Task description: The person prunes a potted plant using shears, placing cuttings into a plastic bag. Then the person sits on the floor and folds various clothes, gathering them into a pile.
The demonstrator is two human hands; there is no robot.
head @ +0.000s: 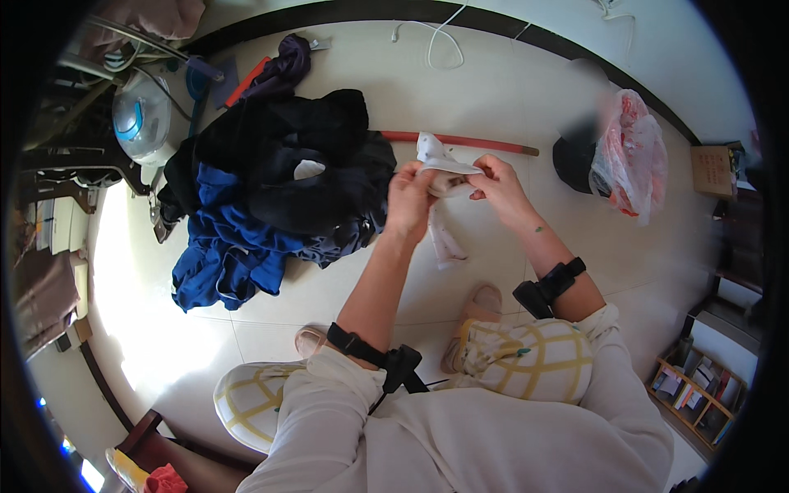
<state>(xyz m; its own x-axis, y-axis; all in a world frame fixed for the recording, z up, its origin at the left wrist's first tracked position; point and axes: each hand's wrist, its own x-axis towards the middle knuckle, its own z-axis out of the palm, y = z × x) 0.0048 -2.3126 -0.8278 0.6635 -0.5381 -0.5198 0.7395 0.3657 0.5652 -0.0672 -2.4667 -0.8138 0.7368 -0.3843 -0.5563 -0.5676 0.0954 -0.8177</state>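
Between my two hands a small white patterned cloth garment [445, 161] is stretched by its edge. My left hand [410, 200] grips its left side, close to the pile of dark clothes. My right hand [498, 188] pinches its right side between thumb and fingers. A pale strip of speckled cloth [445, 237] hangs or lies below; whether it joins the held piece cannot be told. Black clothes [271, 142] and a blue garment [231, 246] lie heaped on the floor to the left. A red pole [493, 144] with a brown end lies behind the hands.
At the right, a clear plastic bag with red contents [635, 154] stands against a black object [573, 163]. A cardboard box [712, 171] is farther right. A purple cloth [286, 65], a lidded plastic container [142, 117] and a white cable [444, 43] lie beyond. A wooden organizer [696, 394] stands lower right.
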